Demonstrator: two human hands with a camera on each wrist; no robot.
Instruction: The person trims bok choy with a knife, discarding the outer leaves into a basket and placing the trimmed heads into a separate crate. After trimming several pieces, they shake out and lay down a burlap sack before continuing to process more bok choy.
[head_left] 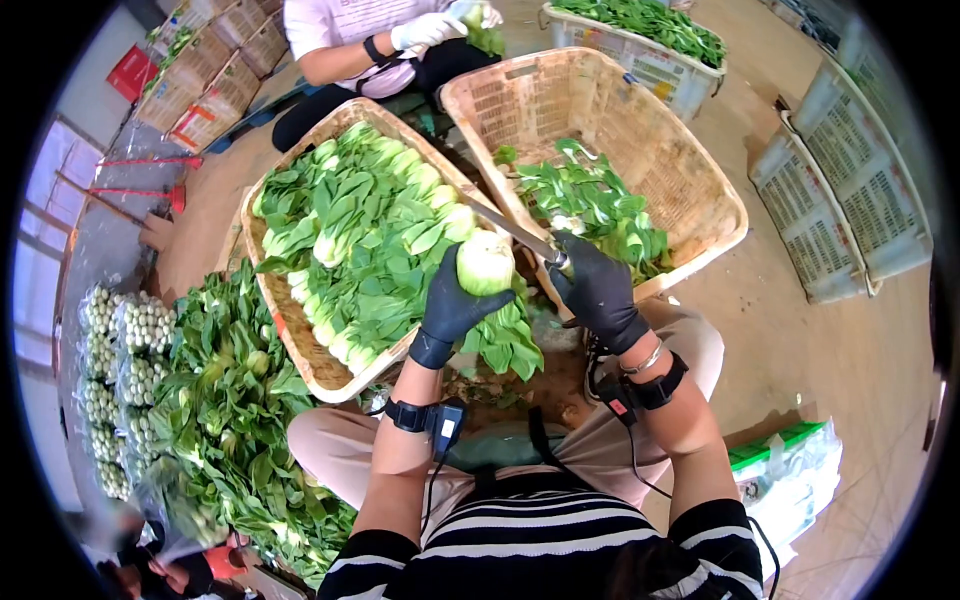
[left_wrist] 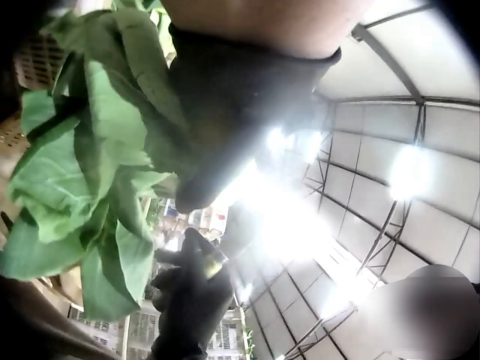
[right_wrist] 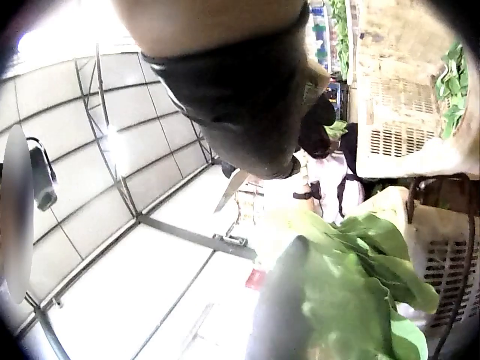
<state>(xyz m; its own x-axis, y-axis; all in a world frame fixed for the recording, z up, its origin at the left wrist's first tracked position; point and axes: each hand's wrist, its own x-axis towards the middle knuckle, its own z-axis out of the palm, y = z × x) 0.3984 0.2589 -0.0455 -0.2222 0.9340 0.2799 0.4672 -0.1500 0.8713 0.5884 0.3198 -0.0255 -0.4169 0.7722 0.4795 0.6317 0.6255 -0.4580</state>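
My left hand (head_left: 452,306), in a black glove, grips a head of bok choy (head_left: 486,264) with its pale cut base turned up and its leaves hanging below. Those green leaves (left_wrist: 97,157) fill the left of the left wrist view. In my right hand (head_left: 600,290), also gloved in black, is a knife (head_left: 512,228) held by its handle. The blade points away to the upper left, just beyond the bok choy base. Part of the blade shows below the right glove in the right wrist view.
A crate (head_left: 330,388) packed with bok choy stands ahead to the left. Beside it, another crate (head_left: 690,150) holds loose leaves. Untrimmed greens (head_left: 230,400) are heaped at left. Opposite sits a person (head_left: 345,45) in white gloves. Stacked crates (head_left: 840,180) stand at right.
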